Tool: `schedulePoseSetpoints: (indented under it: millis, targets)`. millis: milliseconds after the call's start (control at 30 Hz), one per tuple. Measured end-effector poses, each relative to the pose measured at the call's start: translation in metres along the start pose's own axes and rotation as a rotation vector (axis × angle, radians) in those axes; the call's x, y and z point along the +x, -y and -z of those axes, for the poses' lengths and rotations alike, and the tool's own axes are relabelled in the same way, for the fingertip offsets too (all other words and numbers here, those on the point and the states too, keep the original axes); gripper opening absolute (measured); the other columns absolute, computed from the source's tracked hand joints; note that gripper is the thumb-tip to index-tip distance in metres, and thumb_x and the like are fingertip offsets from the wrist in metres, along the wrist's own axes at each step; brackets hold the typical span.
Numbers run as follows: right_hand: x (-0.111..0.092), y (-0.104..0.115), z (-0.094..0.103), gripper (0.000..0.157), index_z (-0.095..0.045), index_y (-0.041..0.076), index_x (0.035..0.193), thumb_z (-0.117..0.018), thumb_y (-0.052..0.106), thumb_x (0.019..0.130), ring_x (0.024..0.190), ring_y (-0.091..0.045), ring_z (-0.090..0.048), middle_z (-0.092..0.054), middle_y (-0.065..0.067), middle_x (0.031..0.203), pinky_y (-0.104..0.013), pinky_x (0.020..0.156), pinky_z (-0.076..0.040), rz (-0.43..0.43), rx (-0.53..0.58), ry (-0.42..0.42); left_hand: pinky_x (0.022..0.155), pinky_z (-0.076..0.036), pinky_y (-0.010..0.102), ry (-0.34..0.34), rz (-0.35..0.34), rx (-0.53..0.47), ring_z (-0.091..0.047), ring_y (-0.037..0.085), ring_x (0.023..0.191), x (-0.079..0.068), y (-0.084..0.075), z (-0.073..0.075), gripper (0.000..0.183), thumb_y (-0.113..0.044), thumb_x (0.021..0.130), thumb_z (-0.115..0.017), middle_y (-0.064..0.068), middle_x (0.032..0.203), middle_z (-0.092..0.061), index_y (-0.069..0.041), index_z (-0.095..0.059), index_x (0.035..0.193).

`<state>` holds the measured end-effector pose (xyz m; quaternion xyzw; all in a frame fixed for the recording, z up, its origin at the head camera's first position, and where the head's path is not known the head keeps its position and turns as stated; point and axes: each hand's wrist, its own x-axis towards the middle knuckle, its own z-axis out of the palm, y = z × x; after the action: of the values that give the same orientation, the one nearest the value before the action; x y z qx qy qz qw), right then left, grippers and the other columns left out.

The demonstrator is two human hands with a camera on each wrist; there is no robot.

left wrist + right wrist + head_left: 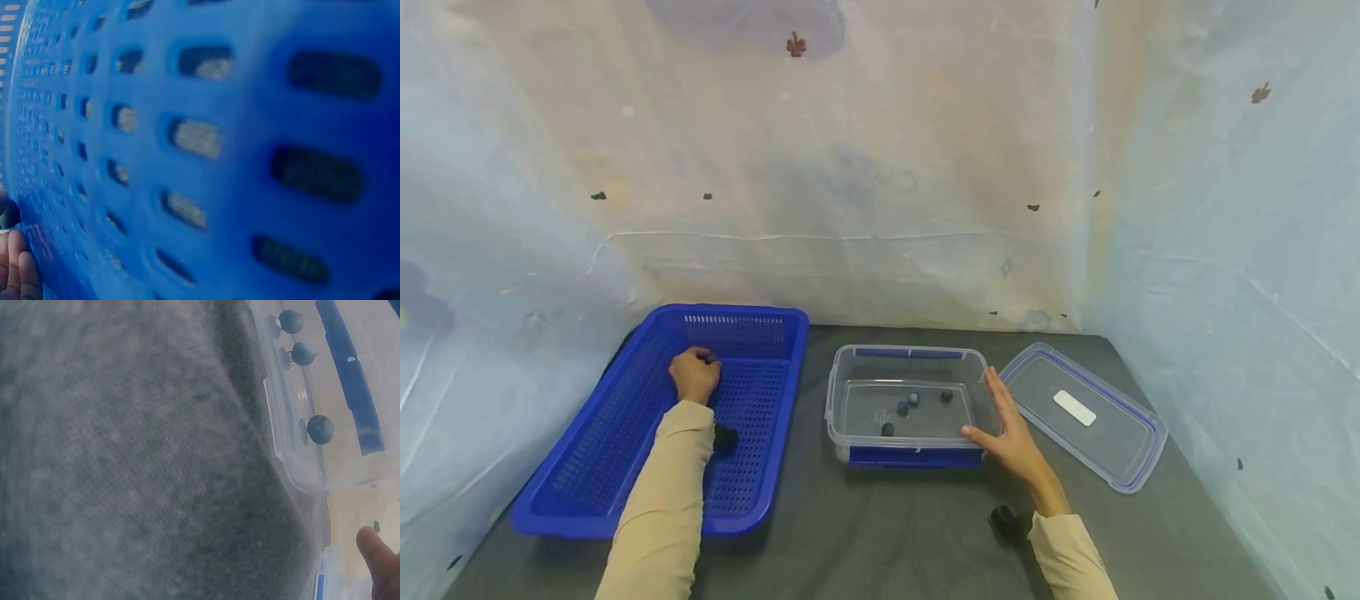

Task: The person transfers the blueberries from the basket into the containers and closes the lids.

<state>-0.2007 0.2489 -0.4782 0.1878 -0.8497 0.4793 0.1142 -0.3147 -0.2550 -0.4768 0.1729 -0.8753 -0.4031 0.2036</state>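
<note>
My left hand [694, 375] reaches down into the blue perforated basket [793, 392] and pinches a dark blueberry [711, 358] in its fingertips. In the left wrist view, the curled fingers [14, 265] show at the lower left edge beside the round berry. My right hand [1011, 433] lies along the right end of a clear plastic container [831, 400], thumb and fingers spread at its rim. Several blueberries [903, 408] sit on the container's floor; the right wrist view shows some through its wall, among them one blueberry [320, 429] near the end.
A clear lid [1108, 437] with a blue seal and white label lies to the right of the container. Blue latch flaps [917, 457] hang on the container's sides. Everything stands on a dark grey cloth-covered table [880, 533], with pale plastic sheeting [880, 167] behind and at both sides.
</note>
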Motion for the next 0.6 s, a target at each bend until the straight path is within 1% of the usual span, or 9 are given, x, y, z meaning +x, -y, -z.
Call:
schedulePoseSetpoints:
  millis: [67,167,300,467,600]
  targets:
    - [0.0,0.003,0.0,0.096,-0.019,0.001,0.153,-0.078,0.009,0.078,0.144,-0.037,-0.009,-0.011,-0.017,0.159,-0.067,0.106,-0.012,-0.001,0.003,0.001,0.104,-0.027,0.054,-0.015,-0.008,-0.001,-0.044,0.053,0.113,0.0,0.001,0.0,0.023,0.005,0.079,-0.061,0.035,0.102,-0.059,0.016,-0.061,0.099]
    - [0.0,0.019,0.003,0.094,-0.018,-0.005,0.151,-0.077,0.005,0.078,0.142,-0.043,-0.01,-0.011,-0.024,0.157,-0.069,0.104,-0.014,-0.001,0.021,0.012,0.102,-0.028,0.054,-0.023,-0.017,-0.008,-0.046,0.052,0.11,-0.001,0.001,0.0,0.017,0.006,0.079,-0.061,0.034,0.097,-0.059,0.014,-0.06,0.094]
    - [0.0,0.039,0.007,0.092,-0.018,-0.009,0.149,-0.076,0.004,0.079,0.14,-0.048,-0.011,-0.011,-0.03,0.155,-0.07,0.102,-0.017,-0.009,0.033,0.028,0.102,-0.028,0.053,-0.018,-0.028,-0.009,-0.049,0.051,0.106,-0.002,0.002,0.001,0.014,0.006,0.081,-0.061,0.033,0.094,-0.06,0.014,-0.06,0.093]
    - [-0.001,0.044,0.007,0.092,-0.019,-0.008,0.15,-0.075,0.004,0.078,0.14,-0.048,-0.011,-0.011,-0.029,0.155,-0.07,0.103,-0.017,-0.017,0.027,0.029,0.101,-0.028,0.053,-0.022,-0.052,-0.003,-0.052,0.05,0.101,-0.001,0.002,0.003,0.014,0.005,0.08,-0.063,0.033,0.091,-0.063,0.014,-0.061,0.091]
    - [-0.001,0.045,0.007,0.092,-0.019,-0.007,0.15,-0.075,0.004,0.078,0.14,-0.047,-0.011,-0.011,-0.029,0.155,-0.07,0.103,-0.017,-0.012,0.027,0.025,0.102,-0.029,0.052,-0.01,-0.019,-0.027,-0.052,0.049,0.104,0.002,-0.002,0.006,0.019,0.003,0.08,-0.064,0.033,0.095,-0.064,0.014,-0.062,0.094]
